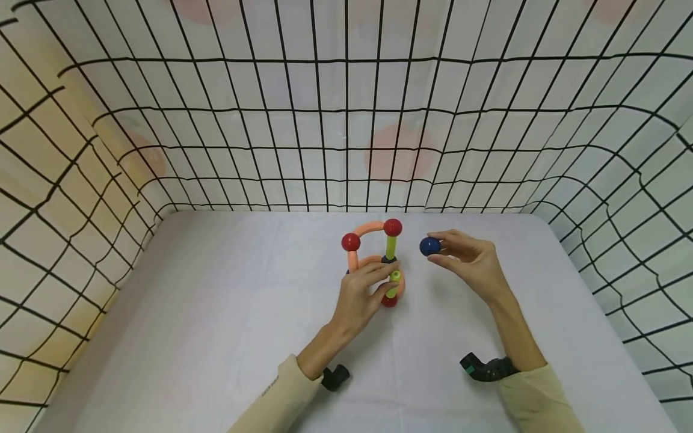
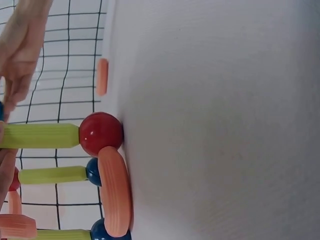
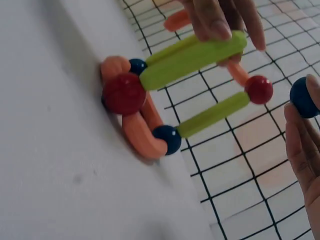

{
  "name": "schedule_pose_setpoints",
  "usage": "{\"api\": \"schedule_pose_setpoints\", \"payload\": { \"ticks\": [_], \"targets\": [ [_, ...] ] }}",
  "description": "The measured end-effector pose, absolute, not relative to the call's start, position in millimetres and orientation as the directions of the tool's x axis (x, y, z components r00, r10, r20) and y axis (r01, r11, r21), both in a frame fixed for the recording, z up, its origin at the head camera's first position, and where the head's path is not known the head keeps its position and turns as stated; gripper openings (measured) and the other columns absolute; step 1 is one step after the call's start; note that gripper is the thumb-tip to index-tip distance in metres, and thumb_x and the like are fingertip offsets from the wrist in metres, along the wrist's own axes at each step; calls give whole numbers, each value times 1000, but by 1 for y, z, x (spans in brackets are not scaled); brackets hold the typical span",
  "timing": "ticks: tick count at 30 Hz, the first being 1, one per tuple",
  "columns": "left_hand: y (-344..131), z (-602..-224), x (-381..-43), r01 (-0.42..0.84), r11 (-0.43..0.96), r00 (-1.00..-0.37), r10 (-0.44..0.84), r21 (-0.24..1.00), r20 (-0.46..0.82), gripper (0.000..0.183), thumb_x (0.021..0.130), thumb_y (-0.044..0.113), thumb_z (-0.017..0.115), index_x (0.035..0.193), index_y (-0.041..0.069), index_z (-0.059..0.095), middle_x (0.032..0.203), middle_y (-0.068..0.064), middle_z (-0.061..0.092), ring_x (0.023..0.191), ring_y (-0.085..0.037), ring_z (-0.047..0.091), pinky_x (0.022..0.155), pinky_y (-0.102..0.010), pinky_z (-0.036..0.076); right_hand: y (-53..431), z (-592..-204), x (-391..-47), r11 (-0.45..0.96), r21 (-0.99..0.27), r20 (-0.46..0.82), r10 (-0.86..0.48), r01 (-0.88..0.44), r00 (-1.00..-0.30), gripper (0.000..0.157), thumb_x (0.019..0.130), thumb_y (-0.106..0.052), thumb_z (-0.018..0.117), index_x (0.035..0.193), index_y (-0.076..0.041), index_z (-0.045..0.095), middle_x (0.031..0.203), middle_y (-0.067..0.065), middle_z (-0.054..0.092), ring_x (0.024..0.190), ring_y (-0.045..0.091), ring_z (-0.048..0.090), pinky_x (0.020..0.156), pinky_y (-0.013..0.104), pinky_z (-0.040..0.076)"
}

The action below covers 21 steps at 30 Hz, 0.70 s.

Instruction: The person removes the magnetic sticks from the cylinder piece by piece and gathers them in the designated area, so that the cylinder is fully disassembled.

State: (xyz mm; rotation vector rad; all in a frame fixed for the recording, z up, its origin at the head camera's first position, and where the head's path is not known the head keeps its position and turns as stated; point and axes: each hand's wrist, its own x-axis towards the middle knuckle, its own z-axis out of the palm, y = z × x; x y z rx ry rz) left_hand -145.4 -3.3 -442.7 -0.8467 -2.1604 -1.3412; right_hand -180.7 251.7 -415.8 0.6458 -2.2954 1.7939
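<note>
A frame of ball-and-rod pieces (image 1: 391,246) stands on the white table, with red balls, blue balls, yellow-green straight rods and orange curved rods. My left hand (image 1: 358,297) pinches an upright yellow-green rod (image 3: 195,60) near its top; a red ball (image 3: 125,93) joins that rod's lower end. To the right of the frame, my right hand (image 1: 470,264) holds a loose blue ball (image 1: 430,246) between thumb and fingertips, apart from the frame. In the left wrist view, the left fingers show only at the left edge, and the blue ball is mostly cut off.
Black wire mesh (image 1: 346,120) rises behind the table and along both sides. White cloth covers the table (image 1: 216,313). An orange piece (image 2: 102,76) appears beyond the frame in the left wrist view. Each wrist wears a black camera (image 1: 487,368).
</note>
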Motion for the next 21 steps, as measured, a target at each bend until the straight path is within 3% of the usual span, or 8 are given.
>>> {"api": "schedule_pose_setpoints", "payload": {
  "ticks": [4, 10, 14, 21],
  "targets": [
    [-3, -444, -145, 712, 353, -698, 255, 608, 669, 32, 83, 0, 83, 115, 1, 79, 107, -12, 80, 107, -25, 74, 96, -30, 60, 257, -423, -185, 301, -874, 341, -177, -381, -923, 41, 89, -2, 79, 130, -2, 71, 114, -9, 74, 96, 6, 70, 81, 16, 60],
    [-4, -445, -144, 705, 350, -706, 255, 617, 661, 30, 82, 0, 84, 112, 0, 80, 106, -12, 80, 108, -25, 74, 97, -29, 60, 256, -439, -199, 442, -851, 284, -69, -284, -956, 41, 92, -15, 80, 132, -7, 71, 119, 15, 74, 91, -2, 69, 75, 12, 58],
    [-5, -444, -145, 698, 349, -713, 259, 625, 652, 30, 82, 1, 84, 112, -1, 79, 106, -12, 80, 109, -25, 74, 98, -30, 59, 248, -446, -222, 535, -826, 219, 15, -177, -976, 45, 93, -28, 80, 132, -8, 71, 126, 18, 73, 86, -6, 64, 71, 9, 52],
    [-4, -445, -146, 700, 326, -713, 266, 635, 649, 31, 81, -2, 84, 112, -1, 79, 108, -12, 80, 109, -25, 73, 99, -29, 59, 236, -459, -275, 534, -846, 116, 177, -3, -977, 43, 92, -22, 80, 130, -5, 71, 122, 19, 74, 83, 3, 62, 65, 11, 46]
  ]
}}
